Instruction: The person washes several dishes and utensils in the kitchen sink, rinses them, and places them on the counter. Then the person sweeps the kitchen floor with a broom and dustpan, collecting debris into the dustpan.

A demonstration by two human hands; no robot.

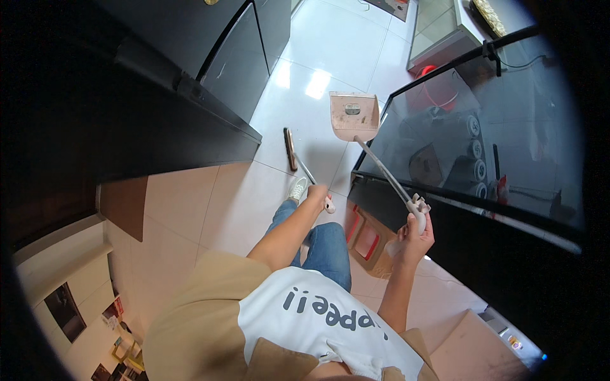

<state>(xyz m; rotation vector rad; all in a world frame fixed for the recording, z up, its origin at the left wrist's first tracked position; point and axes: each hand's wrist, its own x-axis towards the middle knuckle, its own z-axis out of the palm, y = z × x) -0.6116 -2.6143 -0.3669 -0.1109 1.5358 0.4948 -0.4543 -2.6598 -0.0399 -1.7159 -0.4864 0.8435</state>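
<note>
My left hand [319, 193] grips the handle of a broom, whose long narrow brush head [290, 149] rests on the white tiled floor just beyond my shoe [297, 189]. My right hand [414, 236] is closed on the pale handle of a long-handled dustpan [343, 124], whose beige pan hangs higher up, right of the brush, beside a dark glass panel. What is in the pan is too small to tell apart from marks.
Dark cabinets [232, 76] line the left. A black-framed glass table [483, 146] fills the right, with a red bucket [429, 71] seen near it and a cardboard box [372, 260] below. Glossy floor tiles [330, 44] stretch ahead toward a white counter [438, 32].
</note>
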